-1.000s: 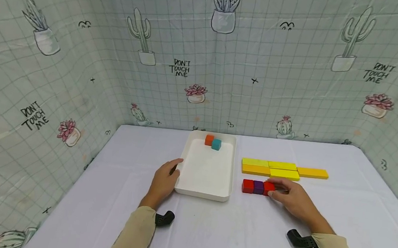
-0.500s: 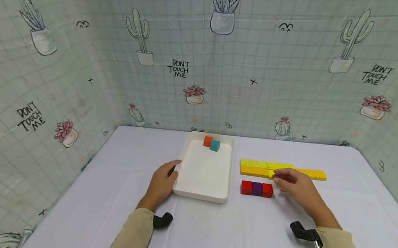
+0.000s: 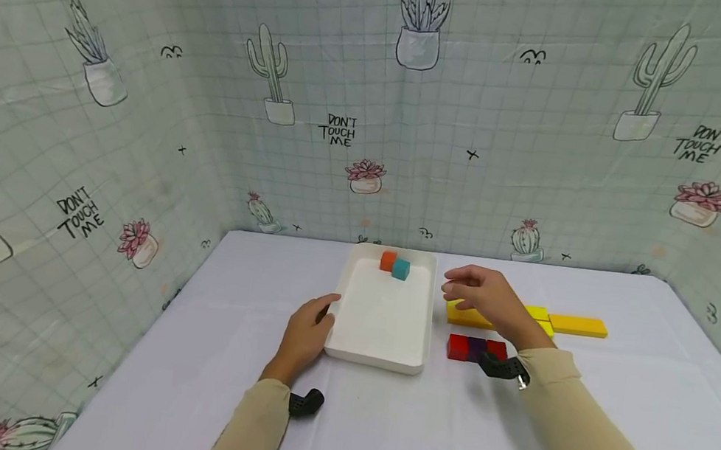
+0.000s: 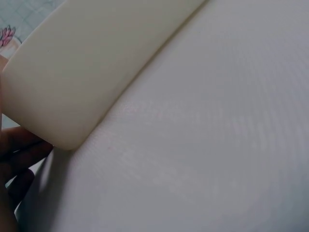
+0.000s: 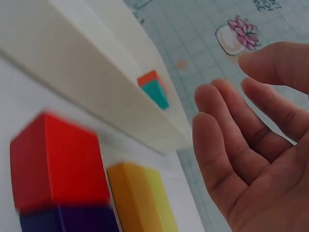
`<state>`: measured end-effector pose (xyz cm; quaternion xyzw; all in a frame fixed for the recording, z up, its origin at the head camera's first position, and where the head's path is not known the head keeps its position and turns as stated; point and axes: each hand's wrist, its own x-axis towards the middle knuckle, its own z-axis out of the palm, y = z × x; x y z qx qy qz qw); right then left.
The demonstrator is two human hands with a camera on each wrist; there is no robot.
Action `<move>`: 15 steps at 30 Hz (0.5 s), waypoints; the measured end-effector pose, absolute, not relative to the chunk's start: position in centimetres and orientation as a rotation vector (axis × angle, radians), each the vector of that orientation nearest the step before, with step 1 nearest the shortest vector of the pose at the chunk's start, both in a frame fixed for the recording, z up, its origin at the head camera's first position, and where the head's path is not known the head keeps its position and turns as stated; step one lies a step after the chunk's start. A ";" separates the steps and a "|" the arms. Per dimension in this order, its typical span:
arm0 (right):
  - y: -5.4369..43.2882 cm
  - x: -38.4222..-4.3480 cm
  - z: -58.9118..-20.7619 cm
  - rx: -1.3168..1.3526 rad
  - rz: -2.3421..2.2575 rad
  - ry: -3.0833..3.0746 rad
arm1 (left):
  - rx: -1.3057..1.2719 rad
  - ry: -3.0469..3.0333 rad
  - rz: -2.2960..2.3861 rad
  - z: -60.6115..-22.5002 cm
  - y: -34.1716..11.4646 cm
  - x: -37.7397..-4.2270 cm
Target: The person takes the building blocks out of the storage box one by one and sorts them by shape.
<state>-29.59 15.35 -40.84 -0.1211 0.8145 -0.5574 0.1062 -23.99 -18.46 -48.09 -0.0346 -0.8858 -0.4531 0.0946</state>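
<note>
My left hand (image 3: 306,334) holds the left side of a shallow white tray (image 3: 331,352), its fingertips at the rim. In the left wrist view, several fingers (image 4: 19,153) lie past the corner of the tray. An orange cube (image 3: 388,260) and a teal cube (image 3: 400,270) sit at the tray's far end. Right of the tray, my right hand (image 3: 482,294) hovers over yellow blocks (image 3: 470,318), covering some of them. Its fingers are loosely bent and the thumb stands apart. Nothing shows between them in the right wrist view, where the teal cube (image 5: 155,93) appears beyond.
A red cube (image 3: 457,347), a purple cube (image 3: 476,348) and another red cube (image 3: 497,349) stand in a row, partly behind the right wrist's black camera. A yellow-orange bar (image 3: 579,326) lies at the right. Patterned cloth hangs behind the white table (image 3: 249,264).
My right hand has left the right-hand red cube, passed the yellow blocks and moved away and left toward the tray. The cubes and the left hand keep their places; the head view has shifted slightly.
</note>
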 end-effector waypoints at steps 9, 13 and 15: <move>10.0 -32.1 -41.3 -0.340 -1.799 2.348 | -0.104 -2.611 -1.359 -48.4 -18.6 -23.9; 8.3 -33.1 -41.5 -0.302 -1.803 2.486 | -0.099 -2.606 -1.355 -48.4 -18.6 -24.1; 7.7 -33.5 -41.6 -0.278 -1.788 2.549 | -0.098 -2.604 -1.346 -48.4 -18.6 -24.2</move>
